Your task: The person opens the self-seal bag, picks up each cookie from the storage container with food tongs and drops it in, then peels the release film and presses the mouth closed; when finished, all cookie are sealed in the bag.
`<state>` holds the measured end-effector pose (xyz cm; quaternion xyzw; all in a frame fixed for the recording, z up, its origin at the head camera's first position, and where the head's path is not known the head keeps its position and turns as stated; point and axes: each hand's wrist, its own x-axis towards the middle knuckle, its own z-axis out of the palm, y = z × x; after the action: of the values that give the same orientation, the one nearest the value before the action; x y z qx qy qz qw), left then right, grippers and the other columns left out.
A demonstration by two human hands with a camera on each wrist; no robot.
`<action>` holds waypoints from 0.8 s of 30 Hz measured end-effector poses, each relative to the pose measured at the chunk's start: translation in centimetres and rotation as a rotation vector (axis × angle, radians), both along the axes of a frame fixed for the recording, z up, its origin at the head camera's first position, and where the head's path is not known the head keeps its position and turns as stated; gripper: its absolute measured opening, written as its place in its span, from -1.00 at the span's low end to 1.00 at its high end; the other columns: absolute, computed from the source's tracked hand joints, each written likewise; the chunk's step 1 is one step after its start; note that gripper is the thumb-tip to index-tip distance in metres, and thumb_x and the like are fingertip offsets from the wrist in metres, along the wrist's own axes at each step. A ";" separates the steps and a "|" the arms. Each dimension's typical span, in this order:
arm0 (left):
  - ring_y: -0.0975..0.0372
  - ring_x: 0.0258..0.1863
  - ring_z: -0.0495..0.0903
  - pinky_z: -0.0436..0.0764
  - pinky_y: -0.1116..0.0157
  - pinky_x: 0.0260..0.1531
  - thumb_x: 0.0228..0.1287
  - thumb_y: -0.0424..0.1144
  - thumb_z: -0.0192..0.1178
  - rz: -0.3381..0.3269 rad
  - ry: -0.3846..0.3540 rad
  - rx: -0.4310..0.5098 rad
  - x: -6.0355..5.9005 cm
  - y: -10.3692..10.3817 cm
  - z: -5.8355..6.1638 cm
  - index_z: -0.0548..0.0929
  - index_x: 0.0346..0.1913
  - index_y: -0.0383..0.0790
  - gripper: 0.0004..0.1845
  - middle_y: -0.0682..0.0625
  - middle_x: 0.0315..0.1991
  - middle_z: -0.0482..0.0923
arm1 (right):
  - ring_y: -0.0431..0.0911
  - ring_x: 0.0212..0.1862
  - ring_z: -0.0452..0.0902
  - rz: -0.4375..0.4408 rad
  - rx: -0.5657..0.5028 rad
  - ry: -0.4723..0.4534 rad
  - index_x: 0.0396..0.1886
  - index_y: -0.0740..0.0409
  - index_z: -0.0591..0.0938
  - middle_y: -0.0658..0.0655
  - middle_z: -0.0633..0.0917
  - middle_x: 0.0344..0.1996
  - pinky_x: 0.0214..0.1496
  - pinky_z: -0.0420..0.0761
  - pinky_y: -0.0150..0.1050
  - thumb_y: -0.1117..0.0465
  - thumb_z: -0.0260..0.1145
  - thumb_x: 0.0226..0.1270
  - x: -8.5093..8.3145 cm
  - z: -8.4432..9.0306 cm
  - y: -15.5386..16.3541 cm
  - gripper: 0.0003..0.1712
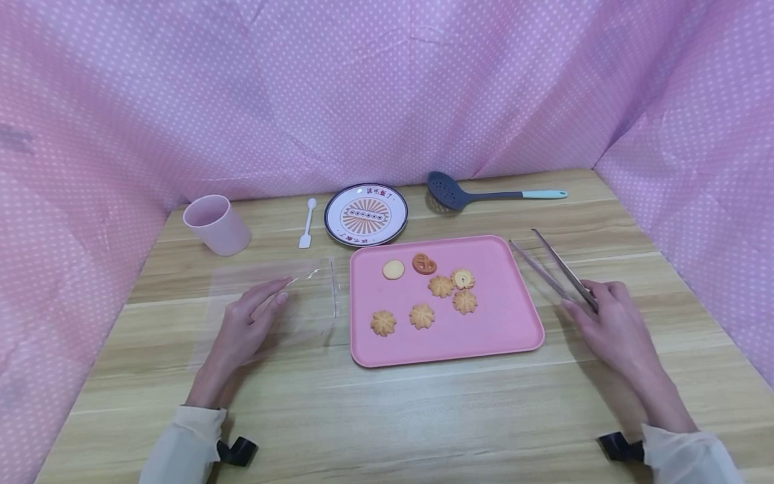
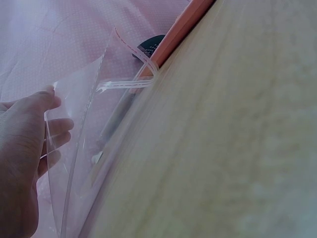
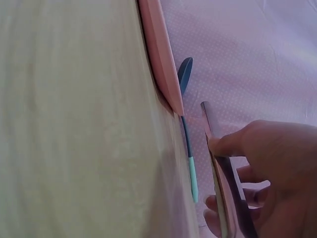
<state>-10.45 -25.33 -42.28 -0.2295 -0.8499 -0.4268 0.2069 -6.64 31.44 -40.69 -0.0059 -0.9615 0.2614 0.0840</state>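
My left hand (image 1: 244,327) pinches the edge of a clear plastic bag (image 1: 314,309) between thumb and forefinger. In the left wrist view, the bag's mouth (image 2: 126,85) is spread and its raised side (image 2: 81,134) stands off the table. Metal tongs (image 1: 566,271) are gripped in my right hand (image 1: 619,336), their tips apart just right of a pink tray (image 1: 508,323). On that tray lie several flower-shaped cookies (image 1: 422,316), a round biscuit (image 1: 393,270) and a brown pretzel-shaped cookie (image 1: 424,263). No cookie sits between the tong arms.
Behind the tray are a patterned plate (image 1: 366,215) and a slotted spoon (image 1: 447,191) with a mint handle end. A small white spatula (image 1: 308,223) and a tilted-looking pink cup (image 1: 218,227) stand at the back left. Pink dotted cloth (image 1: 375,87) encloses the table.
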 end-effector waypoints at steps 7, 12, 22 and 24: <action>0.37 0.22 0.54 0.43 0.50 0.27 0.24 -0.68 0.28 -0.007 0.017 -0.002 -0.1 0.0 0.0 0.72 0.13 -0.40 -0.60 -0.21 0.12 0.70 | 0.33 -0.17 0.49 0.075 0.021 0.093 0.26 0.50 0.50 0.49 0.47 -0.04 -0.22 0.50 0.30 0.22 0.41 0.42 -0.4 0.4 -1.7 -0.43; 0.37 0.22 0.53 0.43 0.49 0.27 0.26 -0.68 0.27 -0.009 0.015 -0.008 -0.1 0.0 0.0 0.72 0.14 -0.41 -0.60 -0.20 0.13 0.70 | 0.29 -0.15 0.50 0.134 0.049 0.111 0.29 0.43 0.51 0.42 0.49 -0.03 -0.26 0.52 0.24 0.25 0.43 0.39 -0.8 0.6 -3.1 -0.43; 0.22 0.21 0.59 0.43 0.49 0.27 0.25 -0.66 0.28 -0.009 0.021 -0.022 -0.2 0.0 -0.2 0.72 0.16 -0.36 -0.57 -0.19 0.13 0.70 | 0.18 -0.15 0.51 0.238 0.068 0.095 0.29 0.36 0.54 0.37 0.51 0.01 -0.26 0.59 0.17 0.27 0.47 0.34 -1.7 1.1 -5.8 -0.42; 0.20 0.20 0.59 0.43 0.50 0.27 0.26 -0.66 0.28 -0.008 0.018 -0.024 -0.2 0.0 -0.2 0.72 0.17 -0.35 -0.57 -0.19 0.13 0.70 | 0.16 -0.16 0.51 0.263 0.078 0.101 0.28 0.36 0.55 0.36 0.52 -0.01 -0.27 0.60 0.14 0.29 0.47 0.32 -1.9 1.1 -6.3 -0.43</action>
<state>-10.64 -25.34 -42.45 -0.2392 -0.8521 -0.4153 0.2102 -8.52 25.14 -39.57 0.1364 -0.9580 0.2326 0.0975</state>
